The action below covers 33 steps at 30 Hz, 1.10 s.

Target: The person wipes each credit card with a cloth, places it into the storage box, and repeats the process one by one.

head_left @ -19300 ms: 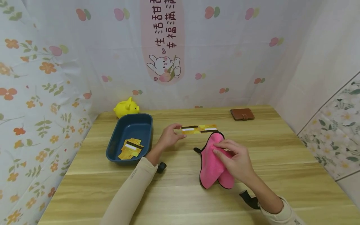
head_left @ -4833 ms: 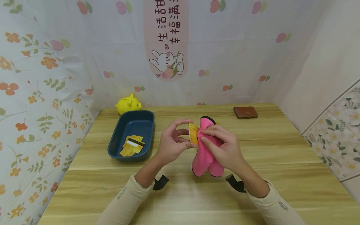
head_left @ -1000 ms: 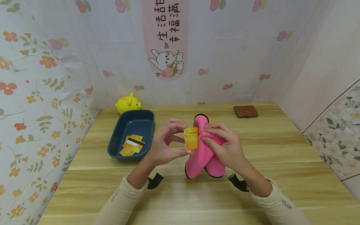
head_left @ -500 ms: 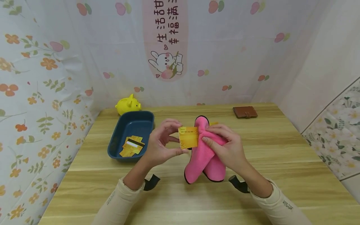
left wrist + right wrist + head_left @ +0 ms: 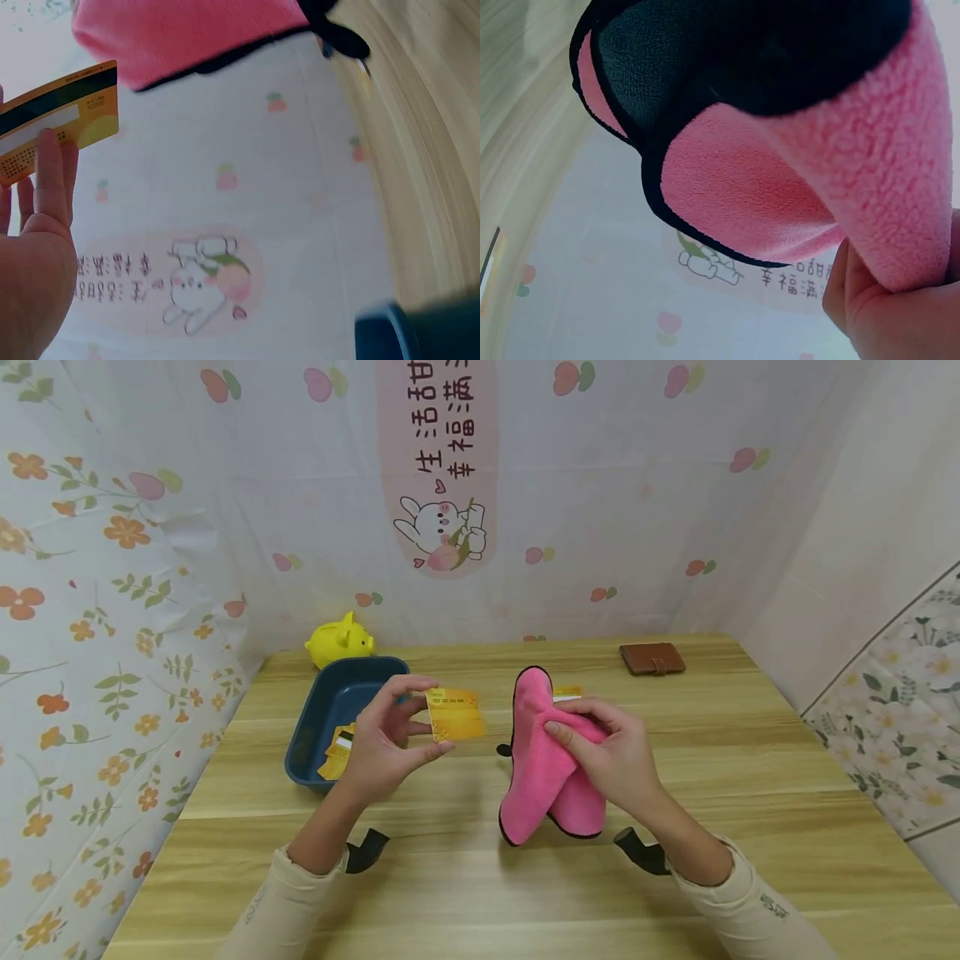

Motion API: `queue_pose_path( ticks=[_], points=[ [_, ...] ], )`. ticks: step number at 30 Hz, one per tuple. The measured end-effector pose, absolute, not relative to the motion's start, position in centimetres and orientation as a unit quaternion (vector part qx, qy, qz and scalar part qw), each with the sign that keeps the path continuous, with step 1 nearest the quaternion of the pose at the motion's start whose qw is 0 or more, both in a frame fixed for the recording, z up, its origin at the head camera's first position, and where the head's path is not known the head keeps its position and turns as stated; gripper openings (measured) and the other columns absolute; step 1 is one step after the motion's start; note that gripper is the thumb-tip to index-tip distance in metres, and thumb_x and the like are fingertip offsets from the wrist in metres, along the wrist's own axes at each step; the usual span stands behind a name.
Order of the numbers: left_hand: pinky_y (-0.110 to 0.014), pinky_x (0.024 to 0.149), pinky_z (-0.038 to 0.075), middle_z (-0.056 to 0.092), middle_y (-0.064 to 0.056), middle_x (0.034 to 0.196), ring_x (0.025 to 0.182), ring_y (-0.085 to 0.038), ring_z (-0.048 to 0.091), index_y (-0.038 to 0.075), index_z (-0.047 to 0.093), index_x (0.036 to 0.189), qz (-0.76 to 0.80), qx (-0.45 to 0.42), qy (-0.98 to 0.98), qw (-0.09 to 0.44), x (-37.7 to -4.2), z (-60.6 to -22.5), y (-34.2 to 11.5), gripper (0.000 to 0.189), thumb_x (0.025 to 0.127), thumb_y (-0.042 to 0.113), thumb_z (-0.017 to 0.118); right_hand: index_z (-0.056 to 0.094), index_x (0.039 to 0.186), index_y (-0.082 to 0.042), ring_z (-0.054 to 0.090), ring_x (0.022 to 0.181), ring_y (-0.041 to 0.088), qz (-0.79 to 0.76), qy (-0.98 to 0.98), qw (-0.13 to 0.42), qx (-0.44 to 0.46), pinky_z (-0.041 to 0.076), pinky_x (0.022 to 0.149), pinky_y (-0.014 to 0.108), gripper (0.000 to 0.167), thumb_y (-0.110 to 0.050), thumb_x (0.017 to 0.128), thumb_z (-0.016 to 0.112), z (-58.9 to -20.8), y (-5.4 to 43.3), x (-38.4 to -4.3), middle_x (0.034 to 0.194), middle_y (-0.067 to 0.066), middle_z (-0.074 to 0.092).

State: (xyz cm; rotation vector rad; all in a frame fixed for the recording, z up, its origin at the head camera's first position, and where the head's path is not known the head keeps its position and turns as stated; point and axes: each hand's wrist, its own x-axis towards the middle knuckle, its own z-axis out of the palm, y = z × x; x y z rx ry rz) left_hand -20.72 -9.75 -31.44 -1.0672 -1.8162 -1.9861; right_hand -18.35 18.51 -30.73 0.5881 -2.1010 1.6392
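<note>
In the head view my left hand (image 5: 386,739) holds a yellow bank card (image 5: 456,714) by its left edges, raised over the table. The left wrist view shows the card's back, with a dark magnetic stripe (image 5: 60,97) and a fingertip against it. My right hand (image 5: 618,756) pinches a pink cleaning cloth (image 5: 542,768) with black edging, bunched and hanging in folds. A small black loop (image 5: 504,750) sticks out at its left side. In the right wrist view the cloth (image 5: 742,180) shows a dark underside. Another yellow card (image 5: 567,691) lies on the table, partly hidden behind the cloth.
A dark blue bin (image 5: 300,760) stands at the left with several yellow cards (image 5: 335,764) in it, partly covered by my left hand. Behind it is a yellow piggy bank (image 5: 337,642). A brown wallet (image 5: 652,658) lies at the back right of the wooden table (image 5: 720,735).
Earlier two cards lay on the table; one was then lifted and held against the cloth. In the last second my left hand has drawn it left, away from the cloth, which my right hand still pinches.
</note>
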Motion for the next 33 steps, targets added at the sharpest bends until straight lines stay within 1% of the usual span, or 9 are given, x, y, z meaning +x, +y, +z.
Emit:
queue_pose_path(
  ticks=[2, 8, 12, 13, 16, 19, 26, 30, 33],
  points=[
    [-0.038, 0.077, 0.060, 0.049, -0.020, 0.127, 0.110, -0.029, 0.065, -0.013, 0.045, 0.127, -0.682, -0.351, -0.629, 0.123, -20.8, -31.6, -10.5, 0.064, 0.073, -0.015, 0.079, 0.074, 0.101, -0.002, 0.067, 0.076, 0.012, 0.585, -0.756, 0.203, 0.211, 0.057, 0.064, 0.021, 0.024, 0.009, 0.080, 0.078, -30.7, 18.6, -18.4, 0.093, 0.012, 0.072],
    [-0.028, 0.075, 0.060, 0.049, -0.025, 0.128, 0.113, -0.021, 0.064, -0.016, 0.043, 0.128, -0.679, -0.302, -0.650, 0.160, -21.2, -32.4, -13.2, 0.064, 0.071, -0.027, 0.071, 0.073, 0.104, 0.000, 0.068, 0.080, 0.011, 0.584, -0.759, 0.197, 0.210, 0.057, 0.067, 0.021, 0.027, 0.010, 0.079, 0.077, -30.8, 18.9, -18.4, 0.096, 0.013, 0.071],
    [-0.024, 0.075, 0.059, 0.045, -0.028, 0.131, 0.111, -0.018, 0.063, -0.014, 0.042, 0.130, -0.705, -0.254, -0.643, 0.159, -21.5, -32.8, -14.6, 0.063, 0.074, -0.029, 0.066, 0.073, 0.102, -0.001, 0.068, 0.078, 0.011, 0.587, -0.756, 0.198, 0.209, 0.057, 0.065, 0.021, 0.026, 0.010, 0.079, 0.077, -30.6, 19.1, -18.3, 0.094, 0.012, 0.071],
    [-0.024, 0.076, 0.059, 0.045, -0.027, 0.131, 0.110, -0.017, 0.063, -0.013, 0.042, 0.130, -0.714, -0.239, -0.639, 0.155, -21.6, -32.9, -14.9, 0.062, 0.075, -0.029, 0.065, 0.073, 0.102, -0.001, 0.068, 0.078, 0.011, 0.588, -0.756, 0.198, 0.210, 0.057, 0.065, 0.021, 0.025, 0.010, 0.079, 0.077, -30.6, 19.2, -18.3, 0.093, 0.011, 0.071],
    [-0.024, 0.080, 0.058, 0.046, -0.017, 0.132, 0.110, -0.016, 0.063, -0.006, 0.044, 0.130, -0.737, -0.190, -0.634, 0.138, -21.8, -33.3, -15.6, 0.059, 0.078, -0.027, 0.064, 0.073, 0.101, 0.000, 0.068, 0.077, 0.012, 0.592, -0.750, 0.200, 0.216, 0.057, 0.065, 0.021, 0.025, 0.011, 0.079, 0.077, -30.5, 19.3, -18.3, 0.092, 0.010, 0.071],
    [-0.023, 0.081, 0.057, 0.047, -0.009, 0.132, 0.110, -0.015, 0.061, -0.001, 0.047, 0.128, -0.741, -0.143, -0.642, 0.137, -22.1, -33.7, -16.2, 0.058, 0.080, -0.026, 0.064, 0.073, 0.100, 0.000, 0.067, 0.076, 0.012, 0.593, -0.746, 0.201, 0.227, 0.056, 0.065, 0.021, 0.025, 0.012, 0.078, 0.077, -30.4, 19.6, -18.3, 0.091, 0.009, 0.072],
    [-0.020, 0.078, 0.057, 0.047, -0.007, 0.131, 0.109, -0.017, 0.059, 0.001, 0.046, 0.127, -0.740, -0.055, -0.653, 0.153, -22.6, -34.1, -17.1, 0.056, 0.080, -0.024, 0.067, 0.073, 0.099, 0.000, 0.067, 0.076, 0.009, 0.580, -0.754, 0.202, 0.233, 0.056, 0.064, 0.020, 0.024, 0.012, 0.078, 0.078, -30.5, 20.4, -18.3, 0.092, 0.004, 0.072],
    [-0.019, 0.078, 0.057, 0.046, -0.007, 0.129, 0.105, -0.014, 0.061, -0.002, 0.044, 0.128, -0.746, -0.027, -0.646, 0.159, -22.8, -34.2, -17.4, 0.057, 0.081, -0.024, 0.066, 0.073, 0.100, 0.001, 0.068, 0.078, 0.009, 0.576, -0.755, 0.206, 0.236, 0.056, 0.064, 0.020, 0.025, 0.013, 0.078, 0.077, -30.6, 20.8, -18.2, 0.093, 0.003, 0.072],
    [-0.020, 0.080, 0.057, 0.046, -0.006, 0.129, 0.107, -0.015, 0.061, -0.002, 0.043, 0.128, -0.747, -0.012, -0.645, 0.163, -23.0, -34.3, -17.5, 0.057, 0.080, -0.024, 0.066, 0.073, 0.100, 0.001, 0.068, 0.079, 0.009, 0.575, -0.754, 0.212, 0.236, 0.056, 0.065, 0.019, 0.027, 0.014, 0.077, 0.077, -30.5, 21.1, -18.1, 0.094, 0.004, 0.072]
  ],
)
